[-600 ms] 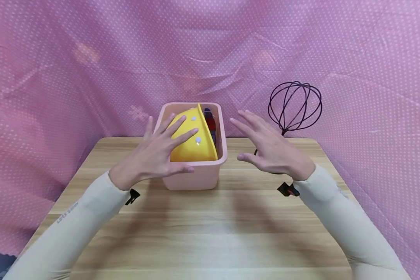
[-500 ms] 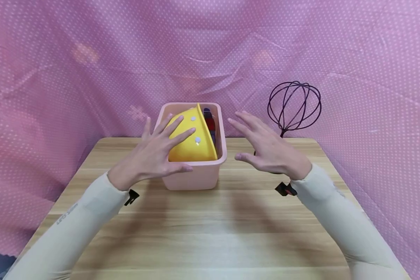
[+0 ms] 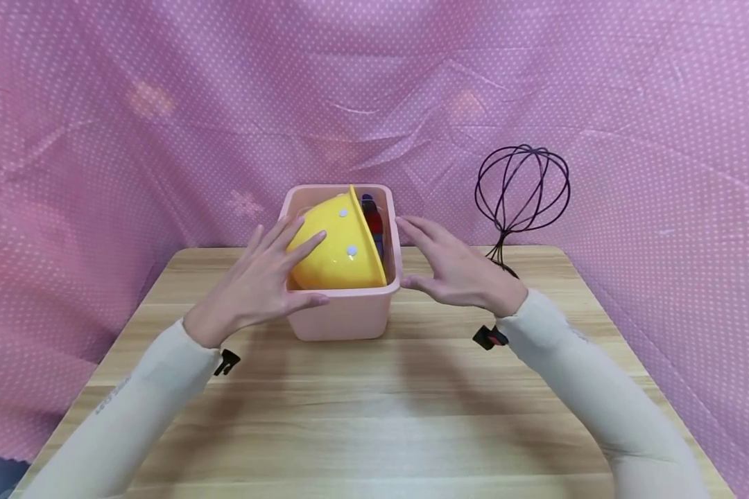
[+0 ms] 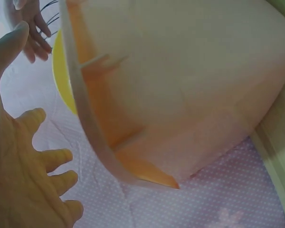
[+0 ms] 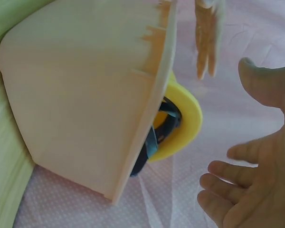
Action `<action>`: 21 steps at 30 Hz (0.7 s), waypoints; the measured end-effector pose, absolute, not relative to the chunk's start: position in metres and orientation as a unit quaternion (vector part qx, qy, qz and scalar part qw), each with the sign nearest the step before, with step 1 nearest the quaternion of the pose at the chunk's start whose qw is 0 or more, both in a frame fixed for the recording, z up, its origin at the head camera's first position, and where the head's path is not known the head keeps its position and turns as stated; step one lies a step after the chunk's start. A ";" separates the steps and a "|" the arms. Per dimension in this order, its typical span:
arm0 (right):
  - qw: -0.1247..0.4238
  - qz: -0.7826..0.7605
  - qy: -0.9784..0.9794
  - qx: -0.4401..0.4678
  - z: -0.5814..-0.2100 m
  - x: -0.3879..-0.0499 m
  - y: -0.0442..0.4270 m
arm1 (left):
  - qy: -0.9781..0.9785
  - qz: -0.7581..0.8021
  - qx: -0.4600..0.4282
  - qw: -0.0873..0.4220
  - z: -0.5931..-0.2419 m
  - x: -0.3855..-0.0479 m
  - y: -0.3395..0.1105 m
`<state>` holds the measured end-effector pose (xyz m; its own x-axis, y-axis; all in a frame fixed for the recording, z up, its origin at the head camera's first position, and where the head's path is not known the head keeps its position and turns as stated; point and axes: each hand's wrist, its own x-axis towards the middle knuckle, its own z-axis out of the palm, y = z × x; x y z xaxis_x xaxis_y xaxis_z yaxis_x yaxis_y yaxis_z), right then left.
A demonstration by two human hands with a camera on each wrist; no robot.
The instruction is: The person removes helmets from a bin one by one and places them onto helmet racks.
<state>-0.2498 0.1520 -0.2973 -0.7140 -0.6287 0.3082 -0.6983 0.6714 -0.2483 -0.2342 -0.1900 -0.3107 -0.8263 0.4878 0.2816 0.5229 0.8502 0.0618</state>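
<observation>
Fingers (image 3: 306, 251) of the left hand (image 3: 256, 284) and right hand (image 3: 465, 270) are spread and hold nothing, one hand on either side of a pink bin (image 3: 343, 315) at the centre of the head view, both apart from it in the wrist views. Tilted on its side within that bin lies a glossy yellow helmet (image 3: 343, 267), its smooth dome facing left of the frame, two pale round studs near its brim, and black straps (image 5: 168, 123) at its opening. Upper right, a black wire whisk (image 3: 503, 234) rises beyond the right hand at the tabletop's (image 3: 374, 416) far edge.
</observation>
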 end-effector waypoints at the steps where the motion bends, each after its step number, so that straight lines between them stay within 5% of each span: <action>1: 0.092 0.179 -0.911 0.360 -0.298 -0.251 0.150 | -0.954 -0.068 -0.263 0.128 -0.312 -0.235 -0.191; 21: 0.032 0.220 -0.921 0.321 -0.316 -0.267 0.119 | -0.969 -0.108 -0.196 0.101 -0.328 -0.239 -0.202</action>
<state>-0.2672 0.1195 -0.3159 -0.7920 -0.5769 0.2000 -0.6051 0.6976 -0.3838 -0.2394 -0.2023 -0.3276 -0.9027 0.3581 0.2385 0.4018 0.8998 0.1700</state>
